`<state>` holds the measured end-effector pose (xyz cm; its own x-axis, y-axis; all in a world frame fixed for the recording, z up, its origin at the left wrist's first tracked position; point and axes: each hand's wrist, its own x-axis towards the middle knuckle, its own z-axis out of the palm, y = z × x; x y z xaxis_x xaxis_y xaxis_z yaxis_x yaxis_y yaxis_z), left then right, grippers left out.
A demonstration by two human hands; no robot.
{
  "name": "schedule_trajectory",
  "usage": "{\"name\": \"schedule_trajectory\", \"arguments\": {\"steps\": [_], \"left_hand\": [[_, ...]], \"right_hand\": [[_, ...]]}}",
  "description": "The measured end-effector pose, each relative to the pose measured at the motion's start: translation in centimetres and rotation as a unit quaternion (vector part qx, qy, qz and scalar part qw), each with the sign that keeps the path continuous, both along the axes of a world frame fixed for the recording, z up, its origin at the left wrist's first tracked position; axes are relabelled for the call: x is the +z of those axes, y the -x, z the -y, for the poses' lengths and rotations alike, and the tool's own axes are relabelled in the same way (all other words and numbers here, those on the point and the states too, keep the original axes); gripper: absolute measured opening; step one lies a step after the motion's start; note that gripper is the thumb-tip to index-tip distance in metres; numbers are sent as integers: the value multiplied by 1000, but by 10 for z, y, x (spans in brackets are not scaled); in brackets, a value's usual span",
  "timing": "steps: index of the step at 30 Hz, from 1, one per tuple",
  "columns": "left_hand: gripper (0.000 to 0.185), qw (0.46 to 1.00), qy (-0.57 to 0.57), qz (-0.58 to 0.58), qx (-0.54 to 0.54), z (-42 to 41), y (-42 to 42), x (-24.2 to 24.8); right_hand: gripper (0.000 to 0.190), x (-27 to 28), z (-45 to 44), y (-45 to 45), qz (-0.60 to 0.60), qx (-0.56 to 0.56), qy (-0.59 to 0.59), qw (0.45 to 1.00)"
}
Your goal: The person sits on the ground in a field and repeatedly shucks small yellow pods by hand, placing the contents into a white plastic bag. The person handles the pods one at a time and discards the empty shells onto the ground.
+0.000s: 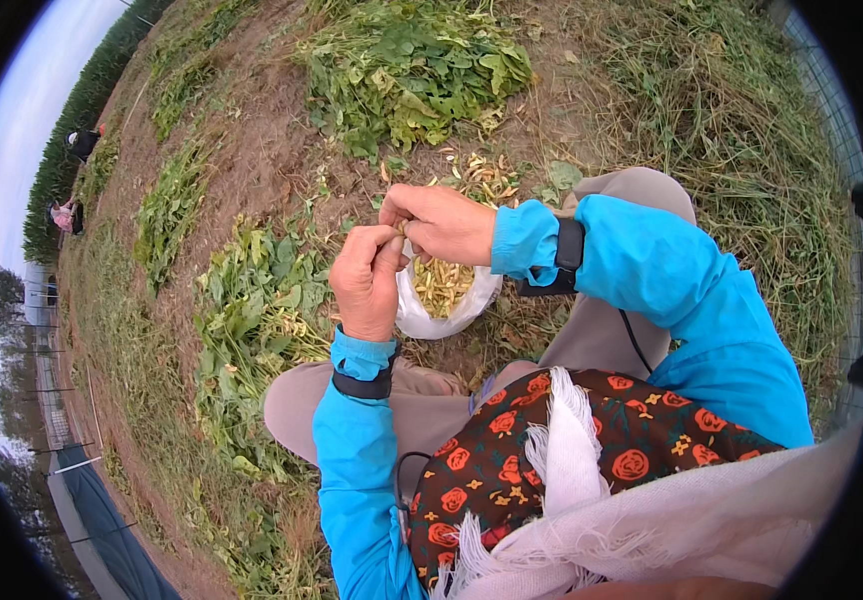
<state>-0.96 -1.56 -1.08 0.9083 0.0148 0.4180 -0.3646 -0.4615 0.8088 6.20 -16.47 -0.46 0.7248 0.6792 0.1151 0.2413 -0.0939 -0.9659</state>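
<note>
My left hand and my right hand meet at the fingertips over the near left rim of a white plastic bag. Between them they pinch a small yellowish pod, mostly hidden by the fingers. Below, the white bag stands open on the ground and holds many yellow-green pods. Just beyond my right hand, a scatter of pale, dry pod shells lies on the soil.
Heaps of leafy bean plants lie ahead and at the left. Cut grass covers the right side. Two people, one in dark clothing and one in pink, are far off at the left. A wire fence edges the right.
</note>
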Motion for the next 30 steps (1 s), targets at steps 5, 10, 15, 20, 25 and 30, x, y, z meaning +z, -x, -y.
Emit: {"name": "schedule_trajectory", "arguments": {"steps": [5, 10, 15, 20, 25, 30], "left_hand": [[5, 996, -92, -13, 3, -10, -1, 2], [6, 963, -251, -61, 77, -47, 4, -2], [13, 767, -552, -227, 236, -107, 12, -19], [11, 729, -524, -263, 352, -135, 25, -5], [14, 789, -464, -190, 355, -134, 37, -3], [19, 835, -412, -201, 304, -123, 47, 8]], "right_hand": [[19, -18, -2, -10, -126, -2, 29, 992], [22, -38, -5, -13, -97, -29, 47, 994], [21, -71, -10, -14, 19, -1, 134, 991], [23, -102, -22, -12, 45, 36, 155, 986], [28, -131, -25, -19, 62, 72, 209, 973], [37, -179, -33, -41, 9, 116, 248, 962]]}}
